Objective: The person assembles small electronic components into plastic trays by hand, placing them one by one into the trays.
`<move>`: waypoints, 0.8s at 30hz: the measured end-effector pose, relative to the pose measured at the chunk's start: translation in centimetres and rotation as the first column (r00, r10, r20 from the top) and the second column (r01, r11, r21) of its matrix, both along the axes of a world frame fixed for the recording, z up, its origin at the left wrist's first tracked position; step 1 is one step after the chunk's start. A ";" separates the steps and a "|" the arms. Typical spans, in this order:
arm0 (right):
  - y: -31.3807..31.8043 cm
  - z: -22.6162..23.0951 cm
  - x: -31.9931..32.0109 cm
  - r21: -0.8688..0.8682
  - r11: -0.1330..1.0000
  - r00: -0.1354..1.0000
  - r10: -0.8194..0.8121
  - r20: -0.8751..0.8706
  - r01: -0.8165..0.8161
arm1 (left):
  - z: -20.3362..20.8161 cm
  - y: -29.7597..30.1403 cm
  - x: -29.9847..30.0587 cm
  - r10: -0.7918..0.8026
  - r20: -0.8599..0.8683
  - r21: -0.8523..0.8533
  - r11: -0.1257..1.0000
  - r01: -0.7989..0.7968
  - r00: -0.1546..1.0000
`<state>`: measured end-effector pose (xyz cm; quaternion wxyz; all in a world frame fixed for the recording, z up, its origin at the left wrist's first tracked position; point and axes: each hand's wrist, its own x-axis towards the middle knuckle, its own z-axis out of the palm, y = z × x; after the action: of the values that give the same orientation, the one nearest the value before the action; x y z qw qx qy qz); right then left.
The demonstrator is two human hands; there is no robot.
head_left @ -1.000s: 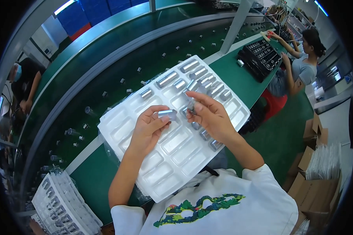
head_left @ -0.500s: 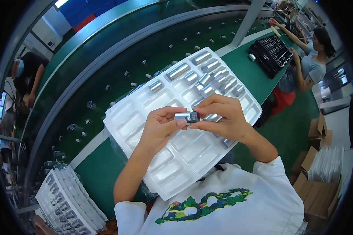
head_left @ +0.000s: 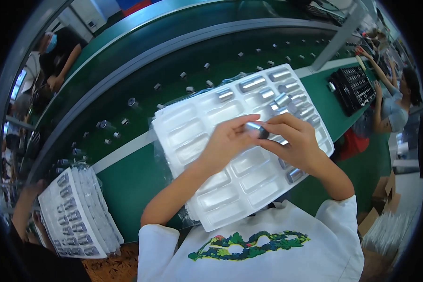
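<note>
Between the fingertips of both my hands is a small silver metal cylinder (head_left: 255, 128) with a dark end, held above a white moulded plastic tray (head_left: 221, 203). My left hand (head_left: 225, 143) pinches its left end, and my right hand (head_left: 296, 141) grips the dark end on the right. Motion smears the cylinder a little. Several more silver cylinders (head_left: 252, 83) lie in the tray's far and right pockets, some heaped loosely. Bare pockets show on the left and near side of the tray.
Beyond the tray runs a green conveyor belt (head_left: 174, 91) with scattered small metal parts. A stack of filled white trays (head_left: 91, 207) stands at the lower left. To the right, a black crate (head_left: 350, 89) sits by a seated co-worker (head_left: 395, 103). Another person (head_left: 61, 56) works across the belt.
The view has shifted, so the tray and hands appear farther right. Both hands still hold the cylinder, which has turned, its dark end now tilted down toward the right.
</note>
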<state>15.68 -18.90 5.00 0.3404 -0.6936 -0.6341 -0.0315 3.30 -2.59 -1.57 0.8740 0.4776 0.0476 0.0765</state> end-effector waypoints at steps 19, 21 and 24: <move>20.2 3.0 4.4 -0.245 0.962 0.993 0.116 -0.025 -0.119 | -1.0 -1.1 0.7 -0.150 -0.102 0.231 0.958 0.170 0.983; 26.9 -0.8 2.4 -0.261 0.910 0.894 0.383 0.234 -0.321 | -2.7 -2.1 -0.2 -0.151 0.078 0.623 0.779 0.070 0.985; 33.4 -6.2 -0.4 -0.478 0.803 0.886 0.452 0.101 -0.355 | -1.6 -3.2 -1.0 -0.297 0.210 0.896 0.439 -0.062 0.931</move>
<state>15.28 14.46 -1.17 0.1021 -0.5937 -0.7898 0.1154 2.28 -5.74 -3.18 0.4889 0.8458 -0.1840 0.1082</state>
